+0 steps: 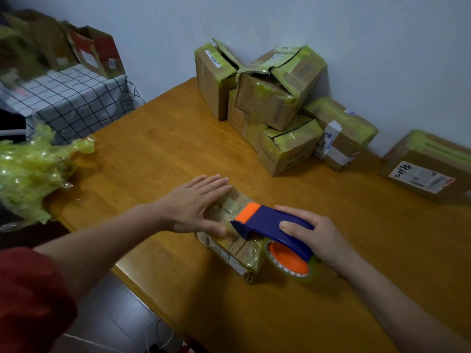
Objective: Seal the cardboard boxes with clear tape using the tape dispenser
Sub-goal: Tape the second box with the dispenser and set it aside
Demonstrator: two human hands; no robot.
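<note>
Box [229, 248] lies flat on the table [153, 154] near its front edge, mid-view, wrapped in shiny tape w/ a label strip along its near side. Dispenser [262, 220] sits on top of it: blue body, orange front end pointing left, and the orange-hubbed roll [290, 261] hangs past the box's near-right end; I can't tell if the roll touches the table. R hand [313, 238] grasps the dispenser handle from the right, fingers curled over the top. L hand [193, 207] lies palm-down on the box's left part, fingers straight and together, pressing and gripping nothing; its thumb is just beside the dispenser's front end, contact unclear from here. L arm has a red sleeve [28, 296] pushed up, bottom left. Farther back against the wall is a stack of boxes [267, 103] bound in yellow-green tape, a few w/ flaps gaping. To the right, apart from the stack, a flat parcel [428, 166] w/ a white label lies by the wall. At the table's left edge sits a crumpled wad [28, 171] of yellow-green film. Beyond it is a checked cloth [74, 98] w/ more cartons [94, 49] on top, blurred.
</note>
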